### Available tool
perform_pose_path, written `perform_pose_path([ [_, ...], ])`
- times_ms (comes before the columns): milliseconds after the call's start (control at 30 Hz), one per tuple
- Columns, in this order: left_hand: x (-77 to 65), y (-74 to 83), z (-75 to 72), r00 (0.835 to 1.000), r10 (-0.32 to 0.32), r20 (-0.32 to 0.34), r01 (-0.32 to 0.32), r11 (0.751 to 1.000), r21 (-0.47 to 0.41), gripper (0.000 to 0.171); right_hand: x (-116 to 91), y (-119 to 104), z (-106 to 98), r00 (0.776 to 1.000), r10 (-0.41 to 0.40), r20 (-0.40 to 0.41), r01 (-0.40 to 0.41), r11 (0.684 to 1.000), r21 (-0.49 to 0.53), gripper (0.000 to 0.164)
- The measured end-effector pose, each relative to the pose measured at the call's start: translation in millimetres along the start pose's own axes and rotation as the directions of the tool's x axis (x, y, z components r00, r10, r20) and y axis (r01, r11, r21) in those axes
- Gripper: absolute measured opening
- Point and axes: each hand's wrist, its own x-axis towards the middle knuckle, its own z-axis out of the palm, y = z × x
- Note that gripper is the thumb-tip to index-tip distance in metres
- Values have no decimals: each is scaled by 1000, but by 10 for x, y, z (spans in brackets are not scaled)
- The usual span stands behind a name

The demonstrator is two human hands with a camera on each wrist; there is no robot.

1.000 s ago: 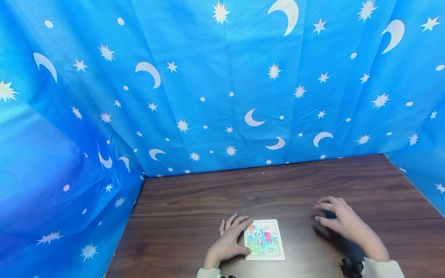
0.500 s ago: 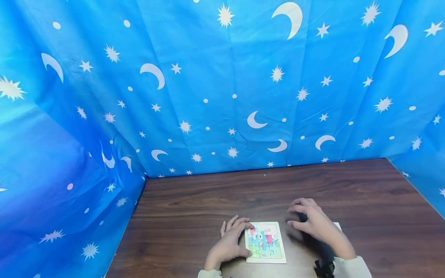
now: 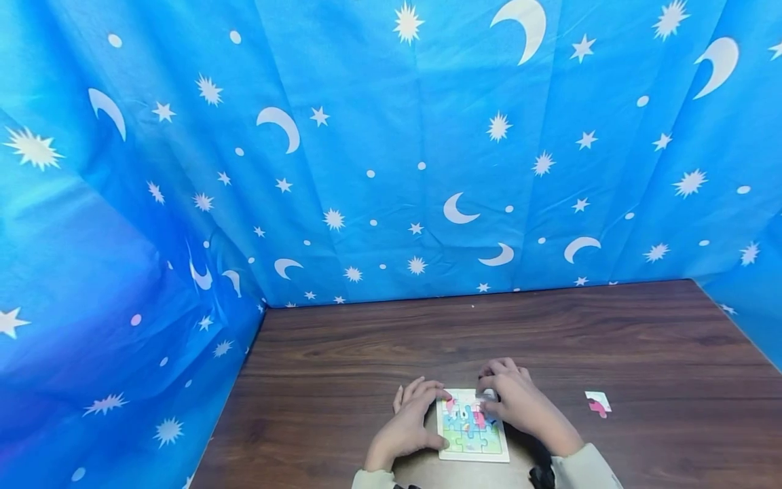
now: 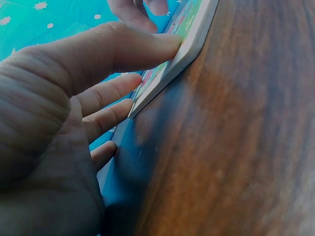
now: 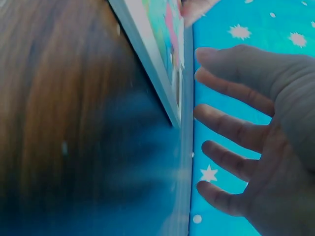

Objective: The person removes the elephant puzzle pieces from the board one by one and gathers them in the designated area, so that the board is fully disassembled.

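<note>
A small square jigsaw puzzle [image 3: 473,445] in a white frame lies on the table, with a colourful cartoon picture. Along its left side rests my left hand [image 3: 406,428], its thumb on the near left corner and its index finger on the far left corner. The left wrist view shows that thumb [image 4: 152,49] pressed on the board, the fingers fairly straight. My right hand [image 3: 522,401] hovers at the puzzle's far right corner, thumb and index fingertips close together. In the right wrist view, no piece shows between the right fingers [image 5: 231,128]. A loose pink-and-white puzzle piece [image 3: 599,403] lies to the right.
The dark wood-grain table [image 3: 366,346] extends around the puzzle. Behind it and at both sides hangs a blue cloth [image 3: 342,170] printed with white moons and stars.
My right hand has moved left from beside the puzzle to its far right corner, uncovering the loose piece on the table. The left hand stays on the puzzle.
</note>
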Motion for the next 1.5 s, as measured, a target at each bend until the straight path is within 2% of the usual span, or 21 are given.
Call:
perform_pose_path([
  [133,-6,5,0,1000,2,-4,-2,1000,6,63,30,-53,38,999,11,34,-10,1000,-19,9],
  [433,17,15,10,999,-30,14,30,999,-12,64,85,-96,89,998,50,42,-48,997,-62,14],
  [600,18,0,18,999,-37,16,37,999,3,65,87,-105,69,999,-8,48,12,996,-90,13],
  [800,21,1,21,999,-51,15,51,999,8,64,96,-111,46,993,-119,-3,117,985,-127,23],
  [967,24,6,28,999,-42,9,42,999,22,65,99,-106,32,988,-152,-17,148,980,-132,22],
  [1133,8,14,37,999,-43,15,43,999,11,65,77,-102,37,993,-115,15,116,988,-105,20],
  [1267,6,17,28,999,-41,20,41,999,2,63,73,-93,41,995,-86,43,91,989,-121,23],
  [1500,19,11,15,998,-45,36,45,999,4,62,83,-66,28,995,-99,6,99,984,-151,10],
])
